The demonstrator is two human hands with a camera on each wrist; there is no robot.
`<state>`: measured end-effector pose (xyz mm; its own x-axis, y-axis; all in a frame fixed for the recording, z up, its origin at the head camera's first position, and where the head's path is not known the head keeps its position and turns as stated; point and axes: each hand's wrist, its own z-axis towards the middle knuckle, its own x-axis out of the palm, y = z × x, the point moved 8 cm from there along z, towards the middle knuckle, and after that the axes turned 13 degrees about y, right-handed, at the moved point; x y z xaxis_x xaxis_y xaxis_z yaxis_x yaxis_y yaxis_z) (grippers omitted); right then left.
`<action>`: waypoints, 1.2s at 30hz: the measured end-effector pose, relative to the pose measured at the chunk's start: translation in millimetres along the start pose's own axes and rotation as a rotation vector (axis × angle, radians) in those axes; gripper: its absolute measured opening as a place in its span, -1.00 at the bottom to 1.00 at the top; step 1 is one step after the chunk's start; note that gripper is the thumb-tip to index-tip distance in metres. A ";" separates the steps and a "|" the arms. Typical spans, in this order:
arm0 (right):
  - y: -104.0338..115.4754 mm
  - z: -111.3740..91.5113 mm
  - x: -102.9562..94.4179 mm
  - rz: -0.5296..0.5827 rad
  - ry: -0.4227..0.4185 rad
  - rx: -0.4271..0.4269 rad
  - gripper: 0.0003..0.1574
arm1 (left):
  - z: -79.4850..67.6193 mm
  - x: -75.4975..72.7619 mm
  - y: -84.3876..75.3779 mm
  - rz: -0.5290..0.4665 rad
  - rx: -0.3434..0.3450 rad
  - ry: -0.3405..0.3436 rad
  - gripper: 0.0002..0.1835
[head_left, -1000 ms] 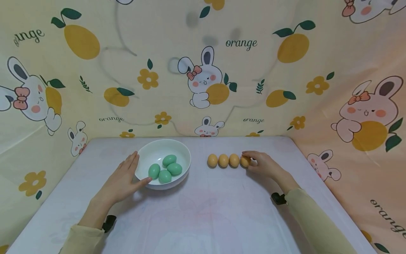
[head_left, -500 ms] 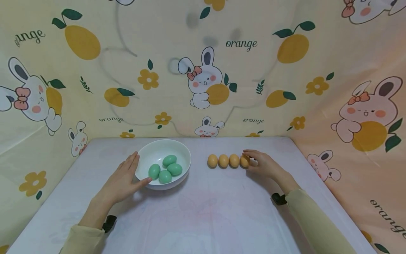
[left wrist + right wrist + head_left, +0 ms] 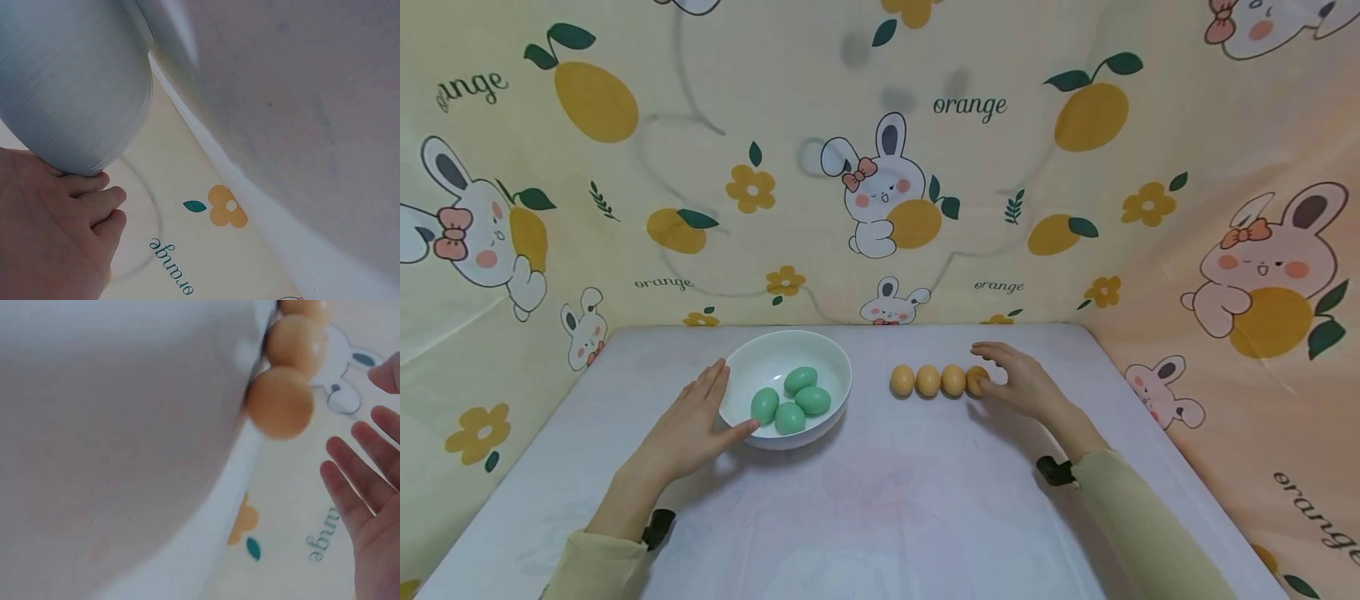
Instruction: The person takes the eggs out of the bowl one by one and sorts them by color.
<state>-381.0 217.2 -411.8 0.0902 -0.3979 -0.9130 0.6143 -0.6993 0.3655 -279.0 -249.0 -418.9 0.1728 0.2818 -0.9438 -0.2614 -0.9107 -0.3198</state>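
Several green eggs [image 3: 790, 417] lie in a white bowl [image 3: 763, 360] on the left of the table. My left hand [image 3: 688, 429] touches the bowl's left side, its fingers along the outer wall and the thumb at the near rim. In the left wrist view, fingertips lie against the curved bowl wall [image 3: 81, 81]. To the right, several yellow-brown eggs [image 3: 928, 381] stand in a straight row, close side by side. My right hand [image 3: 1026, 387] is spread at the row's right end, holding nothing. The right wrist view shows its fingers [image 3: 353, 487] apart from the end egg [image 3: 280, 402].
A white cloth covers the table [image 3: 880, 508]. Behind it and at both sides hangs a cream curtain [image 3: 820, 83] printed with rabbits, oranges and flowers. A small black device [image 3: 659, 527] is worn on each wrist.
My right hand has let go of the end egg: its fingers have spread and lifted slightly. The egg stays in the row. My left hand and the bowl have not moved.
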 end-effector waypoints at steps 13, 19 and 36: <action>55.9 31.2 -0.6 0.055 -0.087 -0.154 -0.42 | 0.0 1.0 2.4 -0.010 0.003 -0.002 0.21; 81.9 50.0 5.4 0.068 -0.096 -0.214 -0.45 | 1.0 1.5 3.0 -0.011 -0.003 -0.001 0.20; 154.3 95.5 28.4 0.096 -0.034 -0.351 -0.49 | 1.2 2.9 4.6 -0.006 -0.010 -0.005 0.22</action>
<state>-358.6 41.3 -364.0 0.1378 -0.4754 -0.8689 0.8364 -0.4140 0.3591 -280.8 -252.0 -423.1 0.1693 0.2888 -0.9423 -0.2513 -0.9119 -0.3246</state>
